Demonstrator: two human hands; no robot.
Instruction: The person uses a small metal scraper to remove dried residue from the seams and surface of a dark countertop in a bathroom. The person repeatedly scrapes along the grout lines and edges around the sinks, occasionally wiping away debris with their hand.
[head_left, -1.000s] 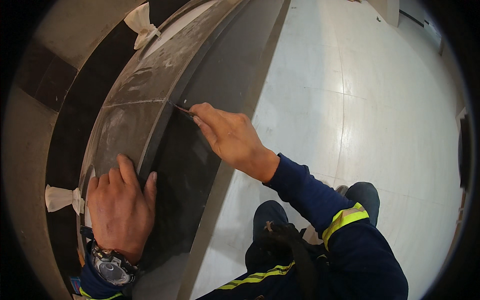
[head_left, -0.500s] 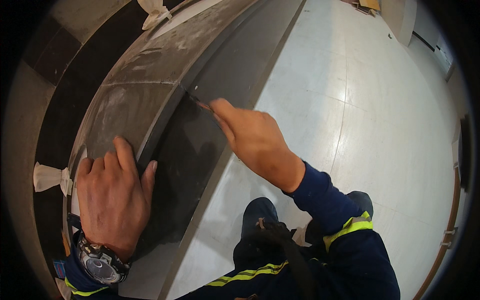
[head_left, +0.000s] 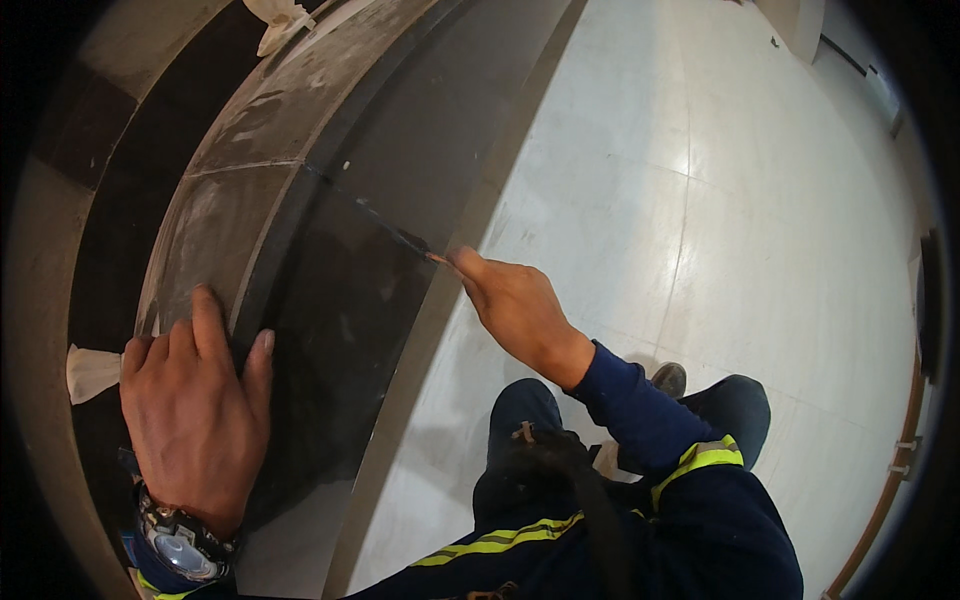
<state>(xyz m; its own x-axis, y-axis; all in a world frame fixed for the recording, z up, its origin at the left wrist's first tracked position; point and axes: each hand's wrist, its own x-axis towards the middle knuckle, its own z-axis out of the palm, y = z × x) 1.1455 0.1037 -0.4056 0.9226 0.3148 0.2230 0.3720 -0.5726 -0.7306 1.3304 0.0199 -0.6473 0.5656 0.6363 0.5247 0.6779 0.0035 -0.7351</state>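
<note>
Left hand [head_left: 195, 410] flat on the dark slab [head_left: 330, 330], fingers [head_left: 205, 315] spread wide over the rounded top edge, thumb down on the polished front face. Holding nothing, just pressed against the stone. Wristwatch [head_left: 178, 548] at the wrist, low in the picture.

Right hand [head_left: 512, 305] out ahead, pinched closed on a thin blade [head_left: 395, 232], handle hidden in the grip. Blade lying along the dark vertical joint [head_left: 330, 185] in the front face, tip pointing up and left toward the top edge. Joint carrying on as a pale line [head_left: 240, 168] across the dusty grey top [head_left: 250, 150]. Hard to tell whether the blade tip sits inside the seam or just on it.

White wedge [head_left: 92, 372] poking out at the far left, just beside the left hand's knuckles. Another white wedge [head_left: 280, 18] up at the top edge, well apart from both hands. Dark and beige banded wall [head_left: 70, 180] behind the slab.

Pale tiled floor [head_left: 720, 200] wide to the right, grout lines curving. Blue sleeve [head_left: 640, 410] with a yellow reflective band [head_left: 700, 462] on the right arm. Knees [head_left: 525, 410] bent close to the slab's foot, a grey shoe [head_left: 668, 378] just behind the sleeve.
</note>
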